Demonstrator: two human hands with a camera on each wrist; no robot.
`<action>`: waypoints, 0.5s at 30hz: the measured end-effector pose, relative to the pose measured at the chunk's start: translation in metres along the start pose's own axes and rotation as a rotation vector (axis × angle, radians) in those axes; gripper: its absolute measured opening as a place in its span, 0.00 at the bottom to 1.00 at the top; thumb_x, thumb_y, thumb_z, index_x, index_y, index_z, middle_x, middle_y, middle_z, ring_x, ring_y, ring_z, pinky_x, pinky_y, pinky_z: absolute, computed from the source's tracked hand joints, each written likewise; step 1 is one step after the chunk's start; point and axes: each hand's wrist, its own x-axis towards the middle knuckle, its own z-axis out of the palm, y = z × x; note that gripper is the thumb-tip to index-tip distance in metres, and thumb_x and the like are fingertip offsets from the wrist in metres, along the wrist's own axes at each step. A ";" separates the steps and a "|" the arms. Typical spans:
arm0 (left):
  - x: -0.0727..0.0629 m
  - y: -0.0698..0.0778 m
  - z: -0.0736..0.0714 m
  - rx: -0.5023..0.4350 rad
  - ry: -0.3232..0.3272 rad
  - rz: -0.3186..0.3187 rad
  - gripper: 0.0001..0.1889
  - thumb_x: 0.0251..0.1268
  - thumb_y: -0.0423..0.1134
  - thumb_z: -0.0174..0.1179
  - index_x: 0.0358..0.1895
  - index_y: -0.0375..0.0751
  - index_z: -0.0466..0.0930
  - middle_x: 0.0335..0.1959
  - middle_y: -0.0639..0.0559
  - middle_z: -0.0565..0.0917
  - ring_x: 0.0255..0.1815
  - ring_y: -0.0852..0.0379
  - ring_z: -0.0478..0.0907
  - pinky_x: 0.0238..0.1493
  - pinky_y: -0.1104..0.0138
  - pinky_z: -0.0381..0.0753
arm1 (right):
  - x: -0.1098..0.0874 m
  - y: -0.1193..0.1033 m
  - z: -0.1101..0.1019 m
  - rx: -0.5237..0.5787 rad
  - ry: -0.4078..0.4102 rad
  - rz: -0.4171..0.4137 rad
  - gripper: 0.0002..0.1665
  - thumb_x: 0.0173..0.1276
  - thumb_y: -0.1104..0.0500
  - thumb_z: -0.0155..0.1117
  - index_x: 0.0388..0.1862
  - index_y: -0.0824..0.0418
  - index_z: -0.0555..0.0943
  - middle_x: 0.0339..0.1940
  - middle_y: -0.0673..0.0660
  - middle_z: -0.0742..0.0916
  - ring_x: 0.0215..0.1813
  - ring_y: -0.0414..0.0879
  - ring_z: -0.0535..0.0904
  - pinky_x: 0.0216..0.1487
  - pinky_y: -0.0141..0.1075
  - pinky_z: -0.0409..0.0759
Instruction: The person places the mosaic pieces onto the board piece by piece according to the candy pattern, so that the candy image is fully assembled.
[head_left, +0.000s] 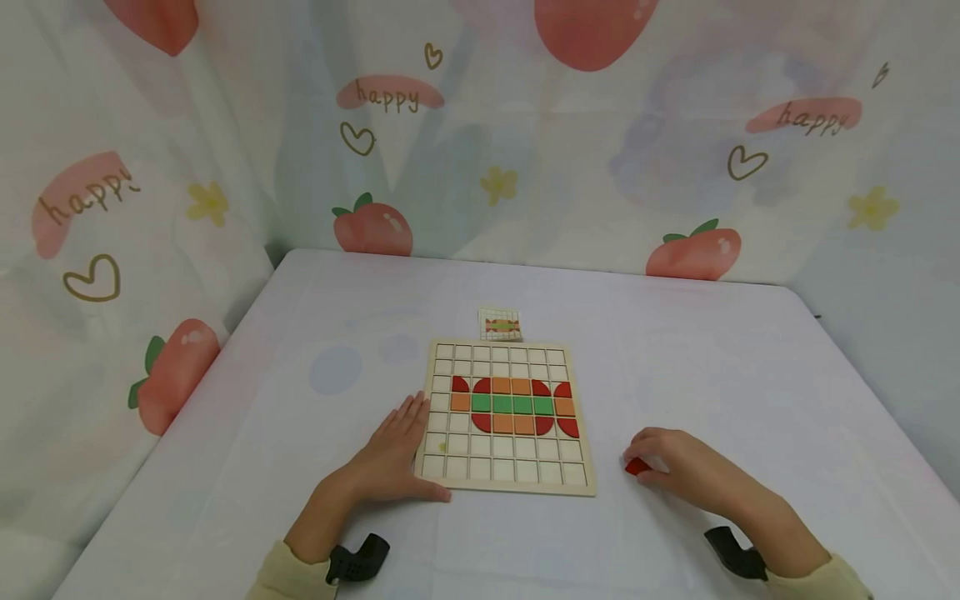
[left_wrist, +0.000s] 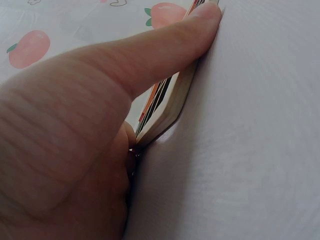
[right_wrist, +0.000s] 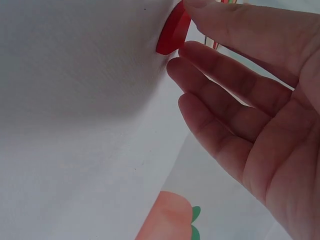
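A wooden grid board [head_left: 517, 487] lies flat on the table, with red, orange and green tiles [head_left: 513, 405] set in its middle rows. Along the board's left edge rests my left hand [head_left: 386, 454], fingers straight and thumb at the near corner. In the left wrist view, that thumb [left_wrist: 165, 52] runs along the board's side [left_wrist: 172, 102]. To the right of the board, my right hand [head_left: 686, 467] pinches a red tile [head_left: 637, 467] just at the tabletop. The right wrist view shows the red tile [right_wrist: 173, 32] at the thumb tip, with the other fingers [right_wrist: 215, 97] loosely bent.
A small pattern card [head_left: 500, 325] with a similar coloured design lies against the board's far edge. White table cloth [head_left: 675, 358] spreads around the board. A printed curtain [head_left: 525, 125] stands behind and at the sides. Each wrist wears a black device [head_left: 360, 560].
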 end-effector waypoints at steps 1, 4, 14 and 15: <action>0.000 0.000 0.000 0.000 0.001 0.000 0.66 0.37 0.71 0.62 0.72 0.33 0.39 0.73 0.44 0.40 0.72 0.51 0.33 0.67 0.55 0.38 | 0.000 0.000 0.001 -0.003 -0.003 -0.008 0.11 0.51 0.67 0.71 0.35 0.59 0.84 0.35 0.47 0.81 0.36 0.42 0.76 0.38 0.36 0.78; -0.001 0.000 0.000 -0.003 -0.002 -0.002 0.66 0.37 0.71 0.62 0.72 0.33 0.39 0.73 0.44 0.39 0.72 0.51 0.32 0.67 0.55 0.38 | -0.001 -0.001 0.002 -0.020 -0.001 -0.015 0.12 0.50 0.68 0.71 0.35 0.59 0.84 0.36 0.47 0.81 0.37 0.43 0.77 0.38 0.36 0.79; -0.001 0.001 -0.002 0.001 0.001 0.004 0.65 0.38 0.71 0.63 0.72 0.33 0.39 0.73 0.43 0.39 0.72 0.51 0.33 0.68 0.55 0.38 | -0.003 0.001 0.011 -0.076 0.097 -0.079 0.10 0.49 0.69 0.71 0.33 0.62 0.84 0.34 0.49 0.81 0.35 0.44 0.78 0.35 0.34 0.79; -0.001 0.001 -0.002 0.002 -0.001 0.004 0.65 0.38 0.71 0.63 0.72 0.33 0.39 0.73 0.43 0.39 0.72 0.51 0.33 0.68 0.56 0.38 | -0.003 0.001 0.011 -0.077 0.105 -0.088 0.09 0.50 0.69 0.71 0.32 0.62 0.84 0.34 0.49 0.81 0.35 0.44 0.78 0.35 0.34 0.79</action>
